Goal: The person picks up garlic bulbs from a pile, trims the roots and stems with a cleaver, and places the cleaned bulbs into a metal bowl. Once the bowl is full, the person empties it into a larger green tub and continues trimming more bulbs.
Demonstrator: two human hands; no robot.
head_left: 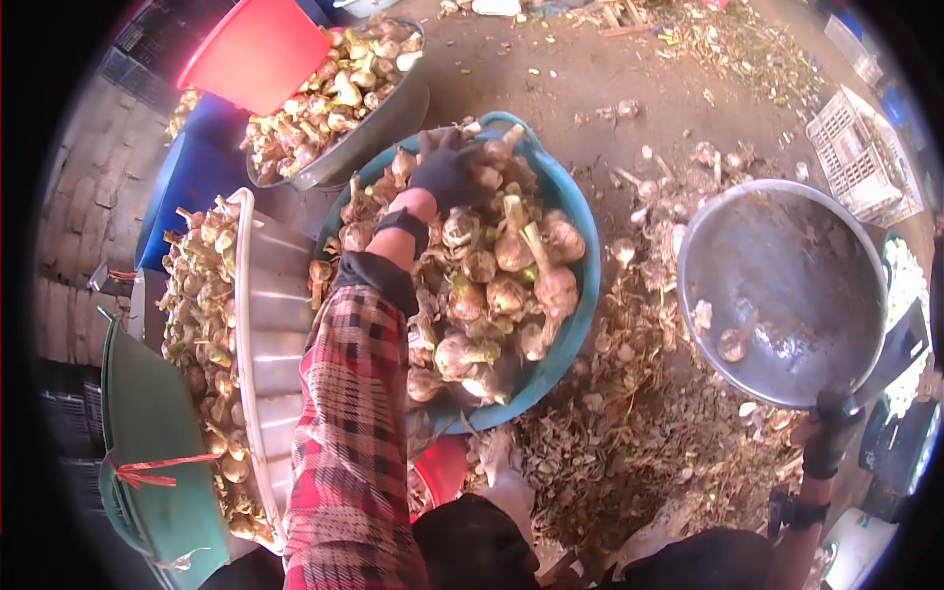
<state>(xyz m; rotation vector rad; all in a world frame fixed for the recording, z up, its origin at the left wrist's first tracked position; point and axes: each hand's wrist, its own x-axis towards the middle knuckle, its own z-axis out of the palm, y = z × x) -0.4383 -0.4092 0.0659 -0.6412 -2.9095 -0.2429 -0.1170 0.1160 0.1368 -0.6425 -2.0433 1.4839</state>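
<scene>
My left hand (447,172), in a dark glove, reaches into a blue tub (582,295) heaped with garlic bulbs (506,295) that have stem stubs. Its fingers are spread over the bulbs at the tub's far side, and their tips are partly hidden among them. At the lower right, my dark-gloved right hand (836,423) is closed round the handle of a broad-bladed knife (900,344), whose blade points up and away. Just beyond that hand stands a round metal basin (787,256) with a garlic bulb (733,344) and a small pale piece inside.
A white ribbed tub (270,344) of garlic stands at left, beside a green container (157,452). Farther off are a metal tub (408,108) of garlic and a red basin (261,54). Peelings (610,472) litter the ground. A white crate (860,157) lies far right.
</scene>
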